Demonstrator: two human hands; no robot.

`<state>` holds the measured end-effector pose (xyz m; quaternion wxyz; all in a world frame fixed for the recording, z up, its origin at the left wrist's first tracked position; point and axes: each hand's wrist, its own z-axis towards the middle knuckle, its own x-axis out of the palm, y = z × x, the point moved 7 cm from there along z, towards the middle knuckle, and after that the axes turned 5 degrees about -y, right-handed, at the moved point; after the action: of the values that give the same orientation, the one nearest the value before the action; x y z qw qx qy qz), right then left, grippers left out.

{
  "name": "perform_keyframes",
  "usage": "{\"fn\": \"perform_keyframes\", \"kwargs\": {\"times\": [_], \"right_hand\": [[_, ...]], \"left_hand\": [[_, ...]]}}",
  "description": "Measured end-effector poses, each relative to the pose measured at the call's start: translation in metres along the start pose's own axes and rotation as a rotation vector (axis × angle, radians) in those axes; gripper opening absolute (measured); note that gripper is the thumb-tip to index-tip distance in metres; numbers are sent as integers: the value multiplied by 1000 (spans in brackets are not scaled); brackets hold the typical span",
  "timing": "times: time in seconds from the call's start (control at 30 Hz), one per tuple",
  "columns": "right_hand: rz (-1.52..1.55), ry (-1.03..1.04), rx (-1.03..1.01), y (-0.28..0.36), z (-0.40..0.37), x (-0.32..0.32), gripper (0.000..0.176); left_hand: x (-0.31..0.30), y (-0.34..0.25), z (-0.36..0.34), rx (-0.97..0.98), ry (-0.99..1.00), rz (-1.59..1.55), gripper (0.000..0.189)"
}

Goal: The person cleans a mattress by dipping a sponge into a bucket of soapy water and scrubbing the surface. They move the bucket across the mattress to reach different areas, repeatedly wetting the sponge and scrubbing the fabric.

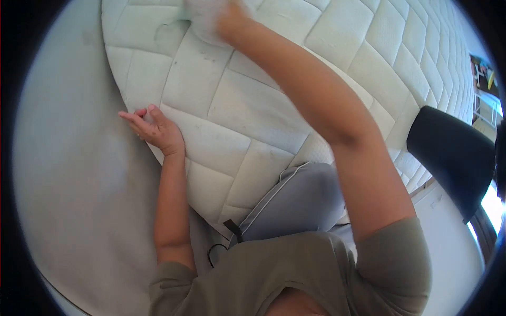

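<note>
A quilted white mattress with faint dark stains fills much of the view. At the top edge my right hand, smeared by motion, is closed on a whitish cloth against the mattress surface. My left hand hovers or rests by the mattress's left edge, palm partly up, fingers apart and holding nothing. Whether it touches the mattress cannot be made out.
A plain grey-white surface lies along the left. My bent knee in grey trousers is against the mattress. At the right stand a black panel and a white surface; small items are farther back.
</note>
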<state>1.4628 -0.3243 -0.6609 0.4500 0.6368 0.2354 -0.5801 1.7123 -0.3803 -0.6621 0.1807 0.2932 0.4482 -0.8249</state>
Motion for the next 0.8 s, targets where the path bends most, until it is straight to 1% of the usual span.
{"fn": "perform_keyframes", "kwargs": {"times": [0.03,0.07,0.1,0.13,0.17,0.2,0.23,0.27,0.33,0.37,0.4,0.43,0.47,0.53,0.57,0.6,0.67,0.73,0.77,0.8], "right_hand": [[111,357,103,9,-29,-37,48],[-243,-149,-102,-10,-63,-3,52],[-155,-124,-103,-20,-99,-11,52],[-150,335,63,-26,-129,-22,52],[-215,124,-21,-31,-172,-30,51],[-142,201,-14,-27,-200,-40,55],[-67,278,-6,-21,-210,-43,59],[-69,286,-15,-12,-196,-42,59],[-184,260,52,9,-152,-34,50],[-161,136,-40,20,-118,-19,52],[-270,-30,-75,41,-80,-10,55],[-251,20,-53,51,-37,1,58],[-65,330,92,66,14,-15,56],[123,637,242,76,43,-7,54],[-191,240,0,75,43,17,53],[-493,-155,-241,90,29,18,53],[-206,22,10,103,-35,-19,57],[-113,77,-34,99,-109,-36,56],[-112,94,-29,98,-122,-41,56],[-79,205,-12,96,-129,-41,44]], "left_hand": [[-1,0,0,41,3,4,69],[-4,1,2,24,-9,12,69],[-5,-1,3,16,2,46,69],[-3,-2,4,10,14,78,70],[-2,-2,5,-5,9,86,70],[-5,-3,7,18,14,98,71],[-7,-2,9,41,20,113,71],[-9,-2,12,31,17,117,71],[-15,-5,17,32,19,80,72],[-19,-6,19,28,0,81,72],[-24,-5,17,17,11,92,71],[-30,-3,19,9,19,96,70],[-35,-2,25,17,-2,87,70],[-45,-1,32,17,8,60,71],[-52,-1,36,15,-1,52,71],[-60,-1,37,0,1,32,71],[-71,3,32,-29,-12,5,71],[-66,3,31,-25,-16,-26,72],[-62,5,29,-36,-2,-23,72],[-60,6,30,-39,-3,-15,73]]}}
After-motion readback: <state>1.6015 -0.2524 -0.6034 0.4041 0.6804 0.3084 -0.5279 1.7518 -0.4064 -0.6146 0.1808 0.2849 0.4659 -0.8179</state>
